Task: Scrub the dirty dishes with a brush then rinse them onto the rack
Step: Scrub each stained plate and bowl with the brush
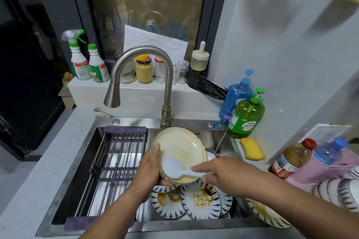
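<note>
Head view: left hand [150, 169] clamps the tilted dirty plate [179, 153] above the sink [81, 161]; right hand [223, 172] grips the white brush [174, 170] against it. Wet rim could slip, dropping onto stained plates [200, 199] beneath both hands.

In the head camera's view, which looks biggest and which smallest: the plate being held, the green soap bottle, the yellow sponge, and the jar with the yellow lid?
1. Held plate, though it is nearest the camera.
2. Green soap bottle.
3 and 4. Yellow sponge and yellow-lidded jar look alike in size; the jar stands farther back, so I won't rank them.
</note>
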The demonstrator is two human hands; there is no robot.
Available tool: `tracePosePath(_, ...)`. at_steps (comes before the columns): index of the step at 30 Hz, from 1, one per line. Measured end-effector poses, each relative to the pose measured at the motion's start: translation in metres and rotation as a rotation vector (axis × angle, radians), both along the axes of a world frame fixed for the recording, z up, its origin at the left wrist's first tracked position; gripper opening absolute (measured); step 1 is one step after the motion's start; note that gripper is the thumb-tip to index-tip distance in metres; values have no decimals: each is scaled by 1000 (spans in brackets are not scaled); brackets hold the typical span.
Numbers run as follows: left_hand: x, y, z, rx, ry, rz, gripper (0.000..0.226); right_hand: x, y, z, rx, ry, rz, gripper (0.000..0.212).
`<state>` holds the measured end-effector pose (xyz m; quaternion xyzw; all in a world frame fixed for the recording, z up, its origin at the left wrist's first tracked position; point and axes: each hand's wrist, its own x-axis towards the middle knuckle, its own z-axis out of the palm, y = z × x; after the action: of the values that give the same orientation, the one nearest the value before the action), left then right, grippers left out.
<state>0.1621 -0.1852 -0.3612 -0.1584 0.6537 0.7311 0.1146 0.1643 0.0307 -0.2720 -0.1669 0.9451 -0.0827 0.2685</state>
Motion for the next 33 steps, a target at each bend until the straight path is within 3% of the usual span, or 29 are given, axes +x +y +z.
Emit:
tracePosePath(8, 10, 5, -6, 32, 27, -74, 52, -17, -4, -4, 95, 208, -20, 41)
tracePosePath(13, 10, 1, -2, 55, 39, 29, 43, -20, 13, -2, 164, 143, -51, 37)
tracePosePath(17, 6, -4, 3, 8, 49, 77, 42, -3, 7, 3, 38, 38, -20, 35)
tracePosePath(20, 7, -2, 1, -11, 61, 43, 54, -2, -5, -1, 15, 96, -6, 40)
tracePosePath(27, 13, 8, -2, 35, 52, 7, 53, -22, -6, -7, 45, 213, -134, 30)
tracePosePath(33, 10, 7, -5, 35, 35, -28, 63, -20, -20, -20, -236, 12, -167, 39)
